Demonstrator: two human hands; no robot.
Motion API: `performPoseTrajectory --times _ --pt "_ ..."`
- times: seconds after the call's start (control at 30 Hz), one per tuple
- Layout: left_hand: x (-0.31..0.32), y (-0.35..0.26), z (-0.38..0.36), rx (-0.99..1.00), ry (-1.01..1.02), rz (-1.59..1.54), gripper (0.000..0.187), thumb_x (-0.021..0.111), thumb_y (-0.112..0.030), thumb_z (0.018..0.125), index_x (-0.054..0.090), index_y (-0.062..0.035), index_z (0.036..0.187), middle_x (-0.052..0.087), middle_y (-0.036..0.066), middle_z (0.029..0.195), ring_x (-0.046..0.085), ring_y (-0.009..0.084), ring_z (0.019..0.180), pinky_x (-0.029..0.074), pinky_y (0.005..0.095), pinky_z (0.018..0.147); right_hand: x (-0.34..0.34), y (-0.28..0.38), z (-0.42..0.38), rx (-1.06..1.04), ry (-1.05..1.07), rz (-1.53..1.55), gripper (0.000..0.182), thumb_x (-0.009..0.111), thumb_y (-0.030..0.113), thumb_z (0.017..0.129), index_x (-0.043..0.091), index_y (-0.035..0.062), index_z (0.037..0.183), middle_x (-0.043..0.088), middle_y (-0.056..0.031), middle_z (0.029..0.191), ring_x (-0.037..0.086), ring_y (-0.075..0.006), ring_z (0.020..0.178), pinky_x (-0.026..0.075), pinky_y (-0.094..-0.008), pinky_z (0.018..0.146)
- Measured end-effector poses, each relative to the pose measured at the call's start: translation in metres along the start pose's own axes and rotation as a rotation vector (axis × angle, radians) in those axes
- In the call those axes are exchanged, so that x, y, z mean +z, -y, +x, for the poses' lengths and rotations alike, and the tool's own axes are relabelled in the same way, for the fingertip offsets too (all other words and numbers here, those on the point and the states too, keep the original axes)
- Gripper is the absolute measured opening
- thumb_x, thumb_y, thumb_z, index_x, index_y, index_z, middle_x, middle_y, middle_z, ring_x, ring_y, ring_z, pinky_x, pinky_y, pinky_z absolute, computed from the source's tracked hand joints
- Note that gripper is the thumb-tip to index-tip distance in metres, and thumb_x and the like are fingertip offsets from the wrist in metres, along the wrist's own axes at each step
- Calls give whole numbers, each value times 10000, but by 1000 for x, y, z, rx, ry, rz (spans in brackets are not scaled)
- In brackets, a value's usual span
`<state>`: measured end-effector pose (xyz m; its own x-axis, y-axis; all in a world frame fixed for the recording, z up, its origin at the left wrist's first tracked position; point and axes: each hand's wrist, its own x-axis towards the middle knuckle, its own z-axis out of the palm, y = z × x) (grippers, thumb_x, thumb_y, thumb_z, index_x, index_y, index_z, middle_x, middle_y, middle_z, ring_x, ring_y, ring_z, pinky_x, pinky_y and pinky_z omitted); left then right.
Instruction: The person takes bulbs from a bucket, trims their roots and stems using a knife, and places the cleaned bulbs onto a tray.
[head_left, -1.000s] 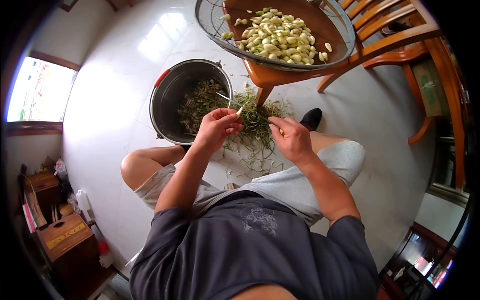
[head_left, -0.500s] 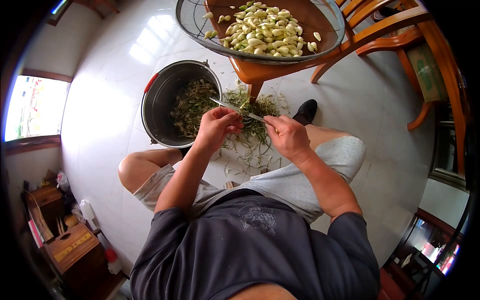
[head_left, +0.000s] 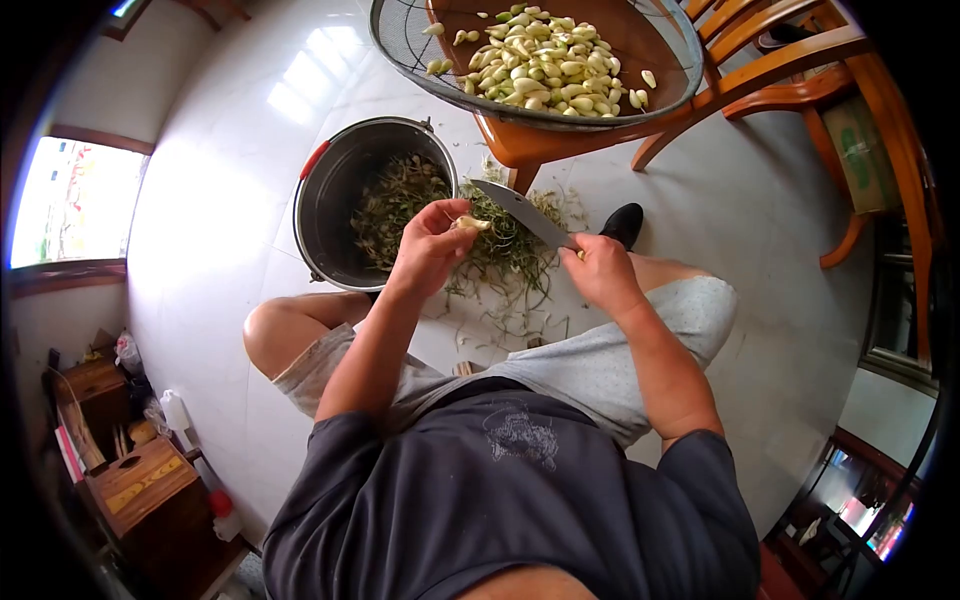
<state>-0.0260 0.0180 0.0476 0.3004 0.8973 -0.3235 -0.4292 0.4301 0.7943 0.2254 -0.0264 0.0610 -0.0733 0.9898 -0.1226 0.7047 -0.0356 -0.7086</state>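
A pale bulb (head_left: pixel 470 224) sits pinched between the thumb and fingers of the left hand (head_left: pixel 430 252), over green trimmings (head_left: pixel 503 264) beside a bucket (head_left: pixel 324 213), while the right hand (head_left: pixel 602 274), curled around a knife (head_left: pixel 535 218), slants its blade forward and leftward.

Small pale bulb (head_left: pixel 473 224) and knife handle (head_left: pixel 581 255) partly hidden in the hands (head_left: pixel 428 248) (head_left: pixel 604 274), mesh basket (head_left: pixel 420 62) cut off above.

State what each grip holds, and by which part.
The right grip holds a knife by its handle end, mostly hidden in the fist. The left grip pinches a pale bulb by one end; the other end sticks out.
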Motion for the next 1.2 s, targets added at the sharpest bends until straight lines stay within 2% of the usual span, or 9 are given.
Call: performPoseTrajectory --times 0.07,0.17,0.27,0.4,0.47,0.73,0.8,0.9,1.2 --pt "-12 7 3 16 59 -30 247 629 46 812 546 13 1042 615 74 834 581 133 669 483 232 612 1 4 0 -32 -32 37 195 614 174 812 662 24 928 635 -199 781 623 -359 739 490 -391 657" --pt "1 4 0 20 -74 -115 206 643 27 816 544 -6 993 623 83 854 643 177 765 543 290 697 1 13 -2 -65 -39 95 193 623 147 814 657 10 946 639 -191 780 630 -334 718 492 -363 653" --pt "-1 6 2 31 -6 -153 196 641 17 824 541 -7 990 633 87 867 663 214 844 564 351 761 2 16 -3 -124 -74 134 177 625 120 814 661 12 950 651 -172 802 635 -311 718 496 -347 653" --pt "-10 16 6 35 -39 -19 190 643 23 819 541 0 979 637 89 879 658 203 809 563 340 716 4 18 -5 -261 -164 88 173 632 90 804 668 34 963 655 -143 823 632 -294 715 494 -331 631" --pt "-13 22 8 51 -66 23 190 645 23 818 544 5 977 637 87 878 654 191 787 562 336 701 2 23 -7 -318 -177 19 200 640 98 782 664 75 979 605 -113 757 607 -290 692 486 -358 610" --pt "-3 34 5 -72 -95 -48 254 661 -121 797 537 -30 999 596 28 851 551 71 696 417 196 586 9 30 -8 -575 -301 -234 261 680 101 729 655 73 988 491 -47 660 544 -222 620 449 -337 528" --pt "-9 39 5 -97 -35 -84 214 590 -90 865 508 -14 1047 583 90 976 592 170 887 487 293 814 6 35 -8 -574 -309 -234 216 698 74 761 658 71 973 504 -54 650 548 -222 591 449 -326 509" --pt "-6 42 3 -47 23 -101 225 587 -104 877 499 -14 1063 587 111 987 602 192 900 498 316 809 -4 49 -6 -620 -304 -187 216 698 77 761 658 71 974 502 -53 648 544 -221 586 447 -325 508" --pt "-2 45 2 -69 -33 -161 216 555 -167 910 512 -9 1051 608 137 967 628 226 853 524 358 748 -3 50 -7 -604 -285 -192 223 691 78 767 654 67 987 488 -54 644 536 -221 597 447 -328 508"
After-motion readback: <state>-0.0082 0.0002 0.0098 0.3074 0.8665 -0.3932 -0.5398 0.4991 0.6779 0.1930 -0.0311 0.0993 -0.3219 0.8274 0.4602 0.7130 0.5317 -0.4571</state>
